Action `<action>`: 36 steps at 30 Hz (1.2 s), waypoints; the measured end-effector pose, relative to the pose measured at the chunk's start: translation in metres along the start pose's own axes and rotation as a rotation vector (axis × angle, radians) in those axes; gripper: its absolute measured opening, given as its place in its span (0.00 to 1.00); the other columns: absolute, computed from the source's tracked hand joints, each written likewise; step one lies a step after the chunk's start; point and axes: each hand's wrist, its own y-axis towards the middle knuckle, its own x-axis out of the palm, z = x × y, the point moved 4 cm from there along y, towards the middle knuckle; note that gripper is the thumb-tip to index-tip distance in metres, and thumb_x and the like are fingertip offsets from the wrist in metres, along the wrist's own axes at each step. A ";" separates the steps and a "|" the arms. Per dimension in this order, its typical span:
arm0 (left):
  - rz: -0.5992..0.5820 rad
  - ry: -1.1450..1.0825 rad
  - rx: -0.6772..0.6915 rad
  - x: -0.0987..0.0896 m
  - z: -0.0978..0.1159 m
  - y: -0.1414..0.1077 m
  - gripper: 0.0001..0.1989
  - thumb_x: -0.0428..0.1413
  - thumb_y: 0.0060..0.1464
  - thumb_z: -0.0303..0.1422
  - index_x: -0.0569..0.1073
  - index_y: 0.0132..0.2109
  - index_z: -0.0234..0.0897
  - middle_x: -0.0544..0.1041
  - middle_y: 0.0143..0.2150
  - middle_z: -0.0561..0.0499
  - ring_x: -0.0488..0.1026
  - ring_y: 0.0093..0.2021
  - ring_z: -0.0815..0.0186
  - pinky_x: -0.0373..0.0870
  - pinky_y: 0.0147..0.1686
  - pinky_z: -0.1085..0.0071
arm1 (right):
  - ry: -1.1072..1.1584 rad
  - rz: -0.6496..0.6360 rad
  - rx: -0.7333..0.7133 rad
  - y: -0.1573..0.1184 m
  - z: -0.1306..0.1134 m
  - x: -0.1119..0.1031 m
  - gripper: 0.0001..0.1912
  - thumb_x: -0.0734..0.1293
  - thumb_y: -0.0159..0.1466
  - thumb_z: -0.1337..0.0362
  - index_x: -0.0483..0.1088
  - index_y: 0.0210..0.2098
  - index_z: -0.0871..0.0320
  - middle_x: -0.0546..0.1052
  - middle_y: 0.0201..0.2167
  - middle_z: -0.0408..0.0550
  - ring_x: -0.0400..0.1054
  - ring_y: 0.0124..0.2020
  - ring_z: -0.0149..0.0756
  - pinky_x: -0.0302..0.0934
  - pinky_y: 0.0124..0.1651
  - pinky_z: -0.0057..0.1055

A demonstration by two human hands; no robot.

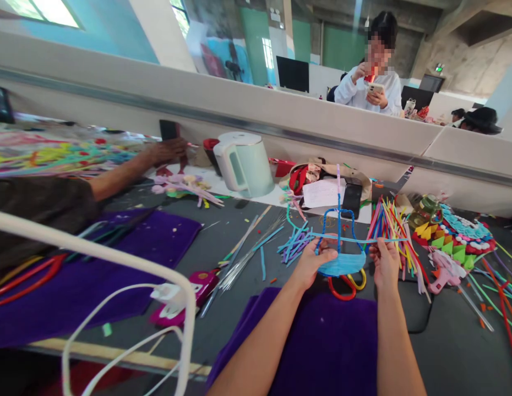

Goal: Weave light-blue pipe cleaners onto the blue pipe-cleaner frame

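My left hand (pixel 316 261) is closed on the left side of a blue pipe-cleaner model (pixel 342 265), which has a flat, boat-like base, a bent frame and a tall upright stem. A light-blue pipe cleaner (pixel 359 240) stretches across the model. Its right part is pinched between the fingers of my right hand (pixel 385 261). Just below the model show the red and yellow handles of scissors (pixel 342 297); their blades are hidden. Under my forearms lies a purple cloth (pixel 330 341).
Bundled colourful pipe cleaners (pixel 394 220) and a pink glue gun (pixel 446 272) lie to the right. Behind stand a white kettle (pixel 250 165) and a black phone (pixel 352 199). A white tube (pixel 94 247) crosses the left front. A co-worker's arm (pixel 128 168) reaches in; another person (pixel 367 93) stands beyond the partition.
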 end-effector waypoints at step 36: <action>-0.012 0.307 0.056 0.004 -0.001 -0.003 0.14 0.65 0.38 0.34 0.75 0.36 0.37 0.76 0.38 0.50 0.72 0.36 0.63 0.66 0.35 0.71 | -0.140 -0.165 -0.152 -0.027 0.004 0.038 0.15 0.67 0.56 0.52 0.68 0.33 0.58 0.77 0.33 0.48 0.68 0.28 0.32 0.61 0.31 0.27</action>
